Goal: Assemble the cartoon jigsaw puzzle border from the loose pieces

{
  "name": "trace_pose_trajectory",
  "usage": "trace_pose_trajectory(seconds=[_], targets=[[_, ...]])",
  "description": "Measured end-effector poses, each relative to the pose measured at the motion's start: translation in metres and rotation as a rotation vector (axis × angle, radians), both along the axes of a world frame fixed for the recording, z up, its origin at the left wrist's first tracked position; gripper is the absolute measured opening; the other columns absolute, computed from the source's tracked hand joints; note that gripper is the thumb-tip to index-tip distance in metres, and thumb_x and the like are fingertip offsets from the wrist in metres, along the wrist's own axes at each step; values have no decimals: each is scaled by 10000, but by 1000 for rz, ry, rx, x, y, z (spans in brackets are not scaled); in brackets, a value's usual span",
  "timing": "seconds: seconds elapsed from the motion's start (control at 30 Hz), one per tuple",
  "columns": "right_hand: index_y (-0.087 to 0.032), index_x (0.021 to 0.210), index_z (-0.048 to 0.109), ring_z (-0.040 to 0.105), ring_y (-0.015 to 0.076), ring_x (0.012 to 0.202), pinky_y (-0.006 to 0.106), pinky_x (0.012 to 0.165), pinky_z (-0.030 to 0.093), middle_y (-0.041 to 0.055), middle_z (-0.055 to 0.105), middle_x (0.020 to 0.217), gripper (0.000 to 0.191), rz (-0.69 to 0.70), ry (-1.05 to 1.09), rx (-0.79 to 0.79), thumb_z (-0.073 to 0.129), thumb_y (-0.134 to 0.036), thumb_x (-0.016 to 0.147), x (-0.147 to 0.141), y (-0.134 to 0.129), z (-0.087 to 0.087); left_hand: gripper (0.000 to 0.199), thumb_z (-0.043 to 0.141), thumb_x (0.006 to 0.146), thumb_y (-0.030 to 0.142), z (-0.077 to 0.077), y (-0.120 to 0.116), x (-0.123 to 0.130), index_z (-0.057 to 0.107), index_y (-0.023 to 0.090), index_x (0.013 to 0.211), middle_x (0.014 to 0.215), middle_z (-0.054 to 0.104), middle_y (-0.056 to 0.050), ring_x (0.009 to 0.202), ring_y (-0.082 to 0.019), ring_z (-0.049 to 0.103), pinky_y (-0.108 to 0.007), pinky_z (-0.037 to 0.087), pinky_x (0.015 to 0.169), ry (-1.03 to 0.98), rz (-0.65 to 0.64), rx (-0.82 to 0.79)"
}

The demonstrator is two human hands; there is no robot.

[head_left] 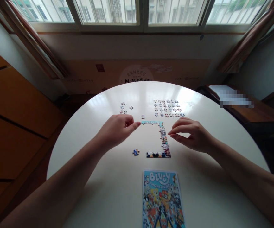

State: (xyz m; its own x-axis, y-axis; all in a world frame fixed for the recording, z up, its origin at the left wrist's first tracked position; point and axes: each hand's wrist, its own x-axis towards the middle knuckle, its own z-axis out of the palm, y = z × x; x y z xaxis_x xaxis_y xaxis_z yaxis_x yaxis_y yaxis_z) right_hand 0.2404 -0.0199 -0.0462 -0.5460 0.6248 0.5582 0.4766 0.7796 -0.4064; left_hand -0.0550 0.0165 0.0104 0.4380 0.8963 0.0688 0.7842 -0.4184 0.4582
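A partly joined jigsaw puzzle frame (164,139) lies on the white table, with a top strip, a right side and a short bottom strip. My left hand (116,130) is closed at the left end of the top strip, thumb tip against or just beside it. Whatever its curled fingers hold, if anything, is hidden. Just right of the frame's right side hovers my right hand (192,133), thumb and forefinger tips brought together with no piece visible between them. A loose blue piece (136,152) sits left of the bottom strip. Another loose piece (143,117) lies above the top strip.
Rows of loose puzzle pieces (166,108) are laid out at the back right of the round table (79,139). Several more pieces (123,107) lie back left. A Bluey picture sheet (162,199) is near the front. Beyond the right edge stands a wooden surface (265,110).
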Motion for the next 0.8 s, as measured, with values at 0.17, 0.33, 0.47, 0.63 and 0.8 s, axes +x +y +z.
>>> trace_pose_trajectory(seconds=[0.17, 0.33, 0.47, 0.63, 0.8], targets=[[-237, 951, 749, 642, 184, 858, 356, 754, 532, 43, 726, 900, 83, 40, -69, -21, 693, -244, 891, -1, 0, -3, 434, 566, 880, 499, 3, 6, -16, 473, 195, 586, 565, 513, 5, 525, -125, 417, -289, 276, 515, 177, -213, -129], [-240, 968, 753, 655, 194, 876, 360, 762, 541, 52, 728, 918, 102, -25, -37, -18, 681, -254, 897, 1, 4, -8, 404, 562, 852, 508, 6, 9, -30, 512, 198, 597, 603, 559, -7, 522, -132, 439, -289, 279, 501, 337, -249, -274], [-232, 958, 755, 673, 193, 828, 347, 727, 557, 56, 733, 886, 110, -94, 62, -10, 655, -226, 911, 1, 5, -12, 419, 555, 831, 532, 16, 10, -43, 501, 199, 582, 585, 541, -14, 507, -140, 425, -297, 265, 494, 443, -106, -282], [-215, 937, 743, 679, 185, 787, 338, 694, 564, 58, 740, 854, 96, -124, 117, -22, 650, -206, 915, -4, 2, -14, 465, 536, 838, 561, 30, -9, -36, 495, 192, 557, 597, 572, -33, 494, -139, 439, -298, 265, 480, 499, -130, -400], [-200, 934, 743, 661, 178, 736, 320, 622, 549, 65, 727, 819, 110, -132, 108, -63, 635, -219, 924, -6, 1, -17, 558, 448, 893, 614, 17, -28, -11, 634, 174, 605, 615, 607, -79, 486, -163, 466, -320, 335, 505, 607, -181, -370]])
